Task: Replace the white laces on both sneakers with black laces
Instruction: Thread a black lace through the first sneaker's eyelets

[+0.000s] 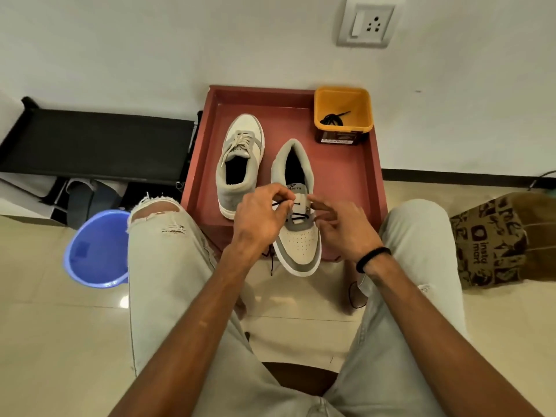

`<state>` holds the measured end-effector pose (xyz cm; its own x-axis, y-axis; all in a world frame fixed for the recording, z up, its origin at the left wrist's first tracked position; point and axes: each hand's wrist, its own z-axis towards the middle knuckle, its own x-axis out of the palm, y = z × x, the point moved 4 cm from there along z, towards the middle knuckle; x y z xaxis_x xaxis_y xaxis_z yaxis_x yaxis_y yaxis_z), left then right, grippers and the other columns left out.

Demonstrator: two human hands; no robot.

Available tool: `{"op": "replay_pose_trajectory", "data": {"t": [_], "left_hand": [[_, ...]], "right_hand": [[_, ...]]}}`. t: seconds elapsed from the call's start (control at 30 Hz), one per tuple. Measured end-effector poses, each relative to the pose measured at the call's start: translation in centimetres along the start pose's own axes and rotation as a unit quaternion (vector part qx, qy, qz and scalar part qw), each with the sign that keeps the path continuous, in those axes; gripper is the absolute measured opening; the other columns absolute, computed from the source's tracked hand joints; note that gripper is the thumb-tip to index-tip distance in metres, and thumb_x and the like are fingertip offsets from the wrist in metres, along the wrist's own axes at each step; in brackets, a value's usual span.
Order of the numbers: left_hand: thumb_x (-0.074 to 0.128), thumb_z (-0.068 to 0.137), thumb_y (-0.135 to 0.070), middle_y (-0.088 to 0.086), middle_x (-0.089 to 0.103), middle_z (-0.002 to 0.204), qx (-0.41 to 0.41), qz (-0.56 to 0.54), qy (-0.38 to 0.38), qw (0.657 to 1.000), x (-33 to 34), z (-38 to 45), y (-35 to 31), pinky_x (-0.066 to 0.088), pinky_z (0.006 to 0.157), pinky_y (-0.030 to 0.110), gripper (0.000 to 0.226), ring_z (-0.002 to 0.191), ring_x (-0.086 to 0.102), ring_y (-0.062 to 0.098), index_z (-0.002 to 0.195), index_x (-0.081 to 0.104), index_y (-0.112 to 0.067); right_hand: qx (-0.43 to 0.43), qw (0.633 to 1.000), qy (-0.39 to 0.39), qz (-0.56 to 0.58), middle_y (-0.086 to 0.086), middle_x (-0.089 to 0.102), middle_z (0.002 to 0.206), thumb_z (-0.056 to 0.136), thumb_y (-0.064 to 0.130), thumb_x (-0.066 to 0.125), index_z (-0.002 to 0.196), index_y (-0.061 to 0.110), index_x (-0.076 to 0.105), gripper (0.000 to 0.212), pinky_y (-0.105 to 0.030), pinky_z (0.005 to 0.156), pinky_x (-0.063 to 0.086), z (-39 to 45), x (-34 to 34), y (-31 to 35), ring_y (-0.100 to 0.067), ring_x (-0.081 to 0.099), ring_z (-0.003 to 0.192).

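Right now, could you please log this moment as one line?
left hand pinches black lace | right hand at near sneaker | far sneaker white-laced

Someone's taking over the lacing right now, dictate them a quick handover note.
Left hand pinches the black lace at the near sneaker, which overhangs the red tray. Right hand touches that shoe's eyelets; whether it has a grip is unclear.
Done: near sneaker's white lace out, lower eyelets threaded black.
Left: finish it, then redo the far sneaker, still in its white lace. A spare black lace is in the yellow tub.
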<state>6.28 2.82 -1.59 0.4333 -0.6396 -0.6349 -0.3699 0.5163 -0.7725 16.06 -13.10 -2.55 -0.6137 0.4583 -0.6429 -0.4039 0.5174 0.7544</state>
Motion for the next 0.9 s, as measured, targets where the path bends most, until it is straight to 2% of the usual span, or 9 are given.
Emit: {"op": "replay_pose_trajectory", "data": {"t": [0.13, 0.23, 0.33, 0.43, 0.5, 0.57, 0.73, 0.83, 0.9], "left_hand": [[0.077, 0.093, -0.024, -0.018, 0.075, 0.103, -0.062, -0.104, -0.119, 0.986, -2.0, -2.0, 1.2, 0.057, 0.087, 0.021, 0.02, 0.097, 0.069, -0.007, 0.113, 0.075, -0.025], [0.078, 0.092, -0.022, -0.013, 0.077, 0.104, -0.097, -0.177, -0.128, 0.971, -1.7, -4.2, 2.6, 0.059, 0.089, 0.024, 0.022, 0.098, 0.071, -0.001, 0.114, 0.077, -0.021], [0.077, 0.093, -0.02, -0.012, 0.078, 0.105, -0.087, -0.18, -0.125, 0.972, -1.7, -4.3, 2.8, 0.055, 0.085, 0.014, 0.023, 0.096, 0.071, -0.003, 0.116, 0.077, -0.019], [0.076, 0.093, -0.017, -0.01, 0.078, 0.105, -0.053, -0.153, -0.116, 0.98, -1.8, -3.9, 2.2, 0.053, 0.084, 0.01, 0.024, 0.095, 0.07, -0.005, 0.117, 0.078, -0.016], [0.077, 0.093, -0.017, -0.007, 0.079, 0.104, -0.043, -0.134, -0.11, 0.984, -1.1, -3.7, 2.0, 0.057, 0.087, 0.017, 0.022, 0.092, 0.072, -0.003, 0.115, 0.079, -0.015], [0.077, 0.093, -0.019, -0.007, 0.079, 0.1, -0.023, -0.089, -0.104, 0.99, 0.0, -3.6, 1.4, 0.06, 0.087, 0.024, 0.018, 0.089, 0.072, -0.001, 0.11, 0.08, -0.016], [0.069, 0.098, -0.022, -0.007, 0.07, 0.098, 0.037, 0.025, -0.084, 0.996, 2.0, -2.7, 0.0, 0.059, 0.08, 0.036, 0.01, 0.088, 0.066, 0.008, 0.107, 0.073, -0.019], [0.066, 0.1, -0.025, -0.004, 0.059, 0.099, 0.059, 0.118, -0.073, 0.988, 2.5, -2.1, -0.3, 0.058, 0.072, 0.04, 0.01, 0.083, 0.061, 0.014, 0.108, 0.07, -0.021], [0.064, 0.101, -0.027, -0.002, 0.056, 0.103, 0.067, 0.178, -0.051, 0.98, 2.9, -1.6, -0.7, 0.056, 0.067, 0.039, 0.012, 0.082, 0.061, 0.019, 0.11, 0.068, -0.021]], "right_hand": [[0.046, 0.996, -0.045, 0.056, 0.01, 0.073, 0.109, 0.094, 0.006, 0.068, 0.143, 0.028, 0.057, 0.055, -0.002, 0.08, 0.05, -0.4, 0.4, -0.4, 0.01, 0.066, 0.093], [0.053, 0.997, -0.052, 0.031, 0.012, 0.073, 0.103, 0.093, 0.004, 0.068, 0.137, 0.025, 0.062, 0.049, -0.004, 0.08, 0.051, 0.3, 0.0, -0.1, 0.009, 0.066, 0.09], [0.067, 0.996, -0.057, 0.01, 0.01, 0.073, 0.096, 0.093, 0.006, 0.071, 0.12, 0.018, 0.071, 0.03, -0.005, 0.077, 0.053, 1.1, -0.4, 0.1, 0.006, 0.066, 0.087], [0.094, 0.991, -0.089, 0.039, 0.008, 0.074, 0.089, 0.093, 0.006, 0.071, 0.106, 0.018, 0.074, 0.018, -0.01, 0.073, 0.055, 1.5, -0.3, 0.1, 0.002, 0.069, 0.082], [0.112, 0.986, -0.105, 0.064, 0.007, 0.074, 0.086, 0.092, 0.005, 0.071, 0.102, 0.019, 0.073, 0.017, -0.02, 0.078, 0.06, 1.3, 0.1, 0.0, -0.002, 0.07, 0.081], [0.121, 0.985, -0.106, 0.069, 0.006, 0.074, 0.086, 0.091, 0.006, 0.072, 0.102, 0.017, 0.074, 0.016, -0.023, 0.079, 0.061, 0.8, 0.7, -0.3, -0.004, 0.07, 0.08], [0.117, 0.986, -0.101, 0.066, 0.007, 0.07, 0.087, 0.09, 0.01, 0.076, 0.103, 0.017, 0.072, 0.015, -0.006, 0.064, 0.049, 0.7, 0.5, -1.3, 0.002, 0.064, 0.077], [0.109, 0.986, -0.107, 0.064, 0.005, 0.072, 0.09, 0.091, 0.005, 0.071, 0.103, 0.013, 0.076, 0.015, -0.016, 0.078, 0.055, 0.8, 0.8, -2.0, -0.001, 0.065, 0.079], [0.1, 0.986, -0.107, 0.073, 0.004, 0.074, 0.092, 0.092, 0.005, 0.069, 0.103, 0.013, 0.078, 0.016, -0.018, 0.081, 0.054, 0.6, 1.2, -2.6, -0.005, 0.068, 0.083]]}}
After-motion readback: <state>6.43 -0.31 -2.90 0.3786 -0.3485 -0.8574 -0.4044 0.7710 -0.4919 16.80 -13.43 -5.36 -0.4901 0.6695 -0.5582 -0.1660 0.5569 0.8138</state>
